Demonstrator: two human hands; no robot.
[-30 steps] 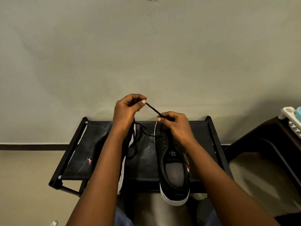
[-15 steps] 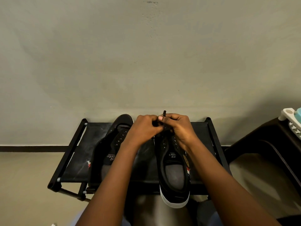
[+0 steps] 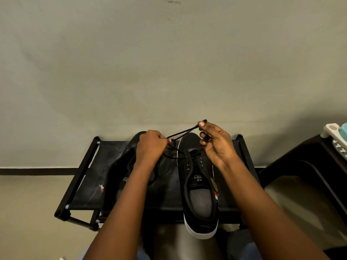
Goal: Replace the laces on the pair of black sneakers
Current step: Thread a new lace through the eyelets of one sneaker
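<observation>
The thin black lace (image 3: 180,133), limp and light (so probably slippery), is pinched by the right hand (image 3: 216,141) at 1 o'clock and the left hand (image 3: 152,145) above the right sneaker (image 3: 199,184), best gripped at its stiff tip.

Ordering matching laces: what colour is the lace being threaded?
Black lace, pinched by both hands above the right sneaker; head view.

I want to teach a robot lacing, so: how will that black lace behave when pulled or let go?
The black lace is probably floppy: it runs straight only where the right hand and left hand pull it taut. Thin and likely light. Near the right sneaker eyelets it curves, so it would likely slump if released.
</observation>
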